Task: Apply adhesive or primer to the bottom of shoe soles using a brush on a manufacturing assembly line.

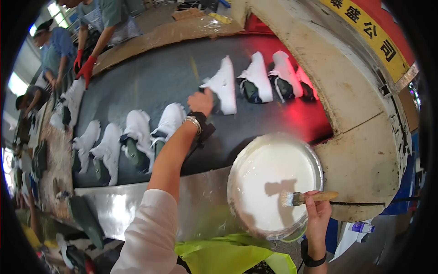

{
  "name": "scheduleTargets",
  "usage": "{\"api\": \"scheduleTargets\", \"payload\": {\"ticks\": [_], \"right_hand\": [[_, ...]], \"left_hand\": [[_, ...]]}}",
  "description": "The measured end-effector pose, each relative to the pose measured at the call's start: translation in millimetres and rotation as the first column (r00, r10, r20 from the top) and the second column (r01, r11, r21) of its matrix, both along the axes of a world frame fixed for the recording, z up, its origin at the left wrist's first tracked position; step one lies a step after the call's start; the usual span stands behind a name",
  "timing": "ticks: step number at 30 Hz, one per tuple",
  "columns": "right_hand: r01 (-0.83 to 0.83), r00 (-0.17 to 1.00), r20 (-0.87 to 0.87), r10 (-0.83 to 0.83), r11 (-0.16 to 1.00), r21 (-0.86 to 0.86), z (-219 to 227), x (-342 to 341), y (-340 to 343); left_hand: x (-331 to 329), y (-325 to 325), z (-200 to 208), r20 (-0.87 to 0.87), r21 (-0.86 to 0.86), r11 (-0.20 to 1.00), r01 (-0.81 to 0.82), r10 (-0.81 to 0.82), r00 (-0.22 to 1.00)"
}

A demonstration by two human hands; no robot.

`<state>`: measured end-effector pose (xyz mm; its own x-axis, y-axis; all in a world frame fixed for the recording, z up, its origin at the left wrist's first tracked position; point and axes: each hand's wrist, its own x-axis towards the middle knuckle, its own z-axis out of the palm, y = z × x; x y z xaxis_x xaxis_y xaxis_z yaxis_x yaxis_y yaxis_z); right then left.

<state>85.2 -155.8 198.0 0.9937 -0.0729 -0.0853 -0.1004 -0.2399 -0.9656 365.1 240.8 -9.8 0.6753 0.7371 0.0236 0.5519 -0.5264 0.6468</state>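
Note:
My left hand (201, 102) reaches out over a dark conveyor belt (164, 68), its fingers closed at the dark-lined opening of a white shoe (224, 86); the shoe partly hides the fingertips. In my right hand (318, 213) is a paintbrush (322, 196), gripped by its wooden handle. The bristles, coated white, hang over a round metal basin (316, 170) of thick white liquid (267, 171). The brush casts a shadow on that liquid.
Several white shoes with dark green insides stand on the belt, left (137, 132) and right (258, 77). At the right, the belt enters a cream-coloured machine housing (360, 137) lit red inside. Across the belt, a co-worker in red gloves (86, 68) handles shoes. A metal ledge (205, 196) edges the belt.

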Motion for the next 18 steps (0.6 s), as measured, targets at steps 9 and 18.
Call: {"api": "scheduleTargets", "payload": {"ticks": [9,18], "right_hand": [[-0.098,0.995,0.042,0.094,0.989,0.108,6.5,-39.3,2.9],[-0.156,0.988,0.041,0.151,0.977,0.147,31.5,-64.4,36.5]], "left_hand": [[-260.5,-1.5,56.3,0.200,0.586,0.810,0.010,-0.157,0.967],[-195.6,69.1,69.5,-0.047,0.274,0.951,0.142,-0.134,0.990]]}}
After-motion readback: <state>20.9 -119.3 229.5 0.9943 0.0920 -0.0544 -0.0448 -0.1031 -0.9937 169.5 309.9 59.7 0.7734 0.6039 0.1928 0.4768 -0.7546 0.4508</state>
